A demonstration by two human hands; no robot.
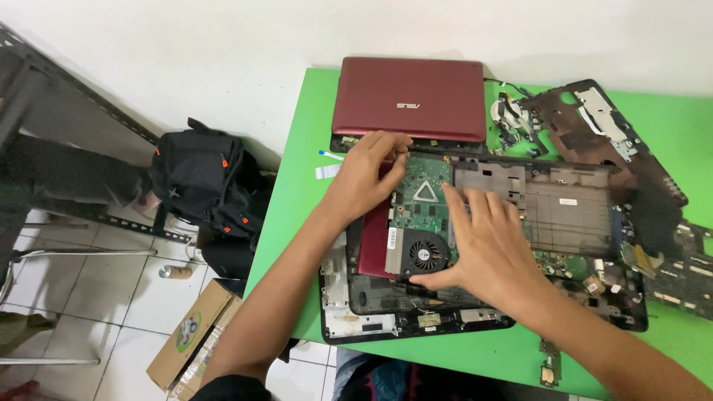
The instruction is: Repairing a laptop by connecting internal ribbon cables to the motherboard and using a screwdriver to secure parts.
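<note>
Both hands work on an opened laptop base [564, 204] lying across the middle of the green surface [297, 223]. The left hand [364, 174] rests at the board's [420, 200] far left corner, fingers curled loosely against the edge next to the red lid's [408, 96] hinge; it grips nothing that can be seen. The right hand [486, 241] lies flat with fingers spread over the board, thumb just beside the fan [425, 255]. A black bezel frame [371, 323] sits under the base, reaching the surface's near edge. Loose casing parts [594, 122] crowd the right side. Bare green remains only along the left edge, by a white ribbon cable [327, 171], and the near right. A black backpack [204, 182] stands on the floor left of the surface
</note>
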